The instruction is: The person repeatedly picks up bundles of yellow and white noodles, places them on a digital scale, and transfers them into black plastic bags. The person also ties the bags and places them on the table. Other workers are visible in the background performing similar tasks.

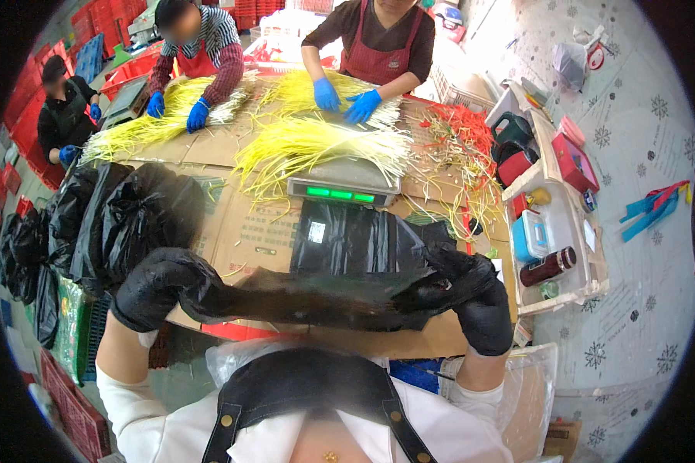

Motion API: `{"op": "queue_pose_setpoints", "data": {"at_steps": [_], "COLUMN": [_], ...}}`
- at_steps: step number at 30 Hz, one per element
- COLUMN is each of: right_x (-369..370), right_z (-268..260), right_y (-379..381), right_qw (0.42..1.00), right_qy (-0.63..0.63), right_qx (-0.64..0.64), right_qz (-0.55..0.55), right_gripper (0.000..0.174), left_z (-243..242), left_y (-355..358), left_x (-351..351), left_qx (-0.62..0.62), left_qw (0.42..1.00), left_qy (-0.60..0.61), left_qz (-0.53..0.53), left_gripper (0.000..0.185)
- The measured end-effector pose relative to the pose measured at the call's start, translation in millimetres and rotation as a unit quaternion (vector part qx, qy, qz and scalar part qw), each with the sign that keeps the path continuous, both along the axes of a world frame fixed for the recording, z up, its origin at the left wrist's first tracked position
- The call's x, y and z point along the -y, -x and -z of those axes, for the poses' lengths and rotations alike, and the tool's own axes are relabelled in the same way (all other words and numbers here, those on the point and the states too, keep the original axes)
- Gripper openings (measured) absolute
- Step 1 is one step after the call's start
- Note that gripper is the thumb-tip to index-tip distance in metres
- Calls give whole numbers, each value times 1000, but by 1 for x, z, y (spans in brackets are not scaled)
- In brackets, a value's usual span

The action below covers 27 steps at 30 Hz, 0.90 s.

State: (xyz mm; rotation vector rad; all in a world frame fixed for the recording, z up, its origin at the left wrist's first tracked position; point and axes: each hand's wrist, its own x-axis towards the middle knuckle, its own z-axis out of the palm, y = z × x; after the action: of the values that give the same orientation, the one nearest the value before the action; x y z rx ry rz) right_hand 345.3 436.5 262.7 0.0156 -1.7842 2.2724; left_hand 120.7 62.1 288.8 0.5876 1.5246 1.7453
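Note:
A black plastic bag [324,304] is stretched sideways in front of my chest, blurred in its middle. My left hand [165,283], in a black glove, grips one end of it. The other end is bunched in my right hand [475,295], gloved in black too. Just beyond lies a flat stack of black plastic bags [347,240] with a small white label. Behind that stack stands a digital scale [341,190] with a lit green display. A bundle of yellow-and-white chive stalks [324,144] rests on its pan.
Filled black bags [133,220] crowd the table's left side. Loose stalk trimmings [457,156] and red ties litter the right. A wooden shelf box [556,254] holds a dark red thermos [547,266]. Across the table, co-workers' blue-gloved hands [347,101] rest on more stalks.

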Motion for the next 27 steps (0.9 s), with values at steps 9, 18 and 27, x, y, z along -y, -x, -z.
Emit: {"op": "queue_pose_setpoints", "data": {"at_steps": [9, 18, 27], "right_x": [48, 74, 100], "right_z": [42, 64, 51], "right_y": [53, 96, 105], "right_qw": [973, 991, 945], "right_qy": [-227, -121, -292], "right_qx": [28, -52, -142], "right_qz": [19, 20, -25], "right_gripper": [46, 47, 41], "left_z": [12, 3, 11], "left_y": [-9, -18, -13], "left_x": [-28, -54, -47], "left_qx": [119, -680, -460], "left_qw": [983, 696, 880], "left_qy": [-20, 230, 115], "left_qz": [140, -28, 35], "left_gripper": [53, 21, 16]}}
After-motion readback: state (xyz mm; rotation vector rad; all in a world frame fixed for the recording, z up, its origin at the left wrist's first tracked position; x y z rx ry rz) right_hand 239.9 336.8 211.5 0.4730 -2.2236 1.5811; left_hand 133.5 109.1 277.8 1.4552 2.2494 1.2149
